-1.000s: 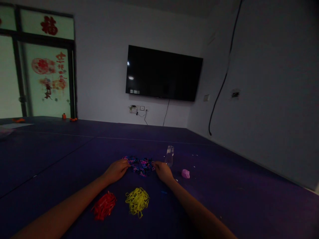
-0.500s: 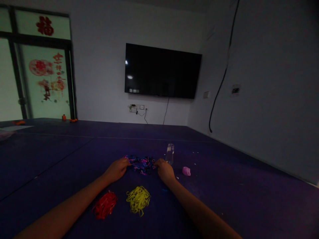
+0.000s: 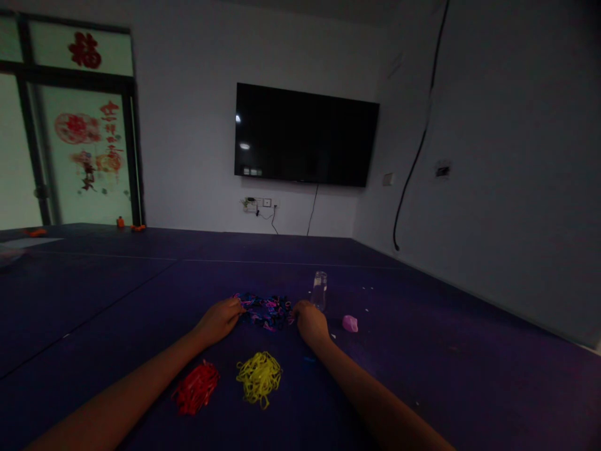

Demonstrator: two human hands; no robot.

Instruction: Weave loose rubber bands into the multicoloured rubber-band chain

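Note:
A loose pile of mixed blue, black and pink rubber bands (image 3: 265, 311) lies on the dark purple surface in front of me. At its left edge, my left hand (image 3: 220, 321) has its fingers closed on some bands. My right hand (image 3: 310, 321) is curled at the right edge, its fingertips pinched on pink bands there; the exact grip is partly hidden. Nearer to me lie a heap of red bands (image 3: 197, 387), by my left forearm, and a heap of yellow bands (image 3: 260, 378) between my arms.
Just beyond my right hand stands a clear glass (image 3: 320, 289). A crumpled pink lump (image 3: 350, 323) lies right of that hand, with small white scraps around. Orange items (image 3: 138, 228) sit at the far left edge. A television (image 3: 307, 134) hangs on the far wall.
The right fingertips have shifted very slightly at the edge of the mixed pile. My left hand stays almost where it was, and the heaps look the same.

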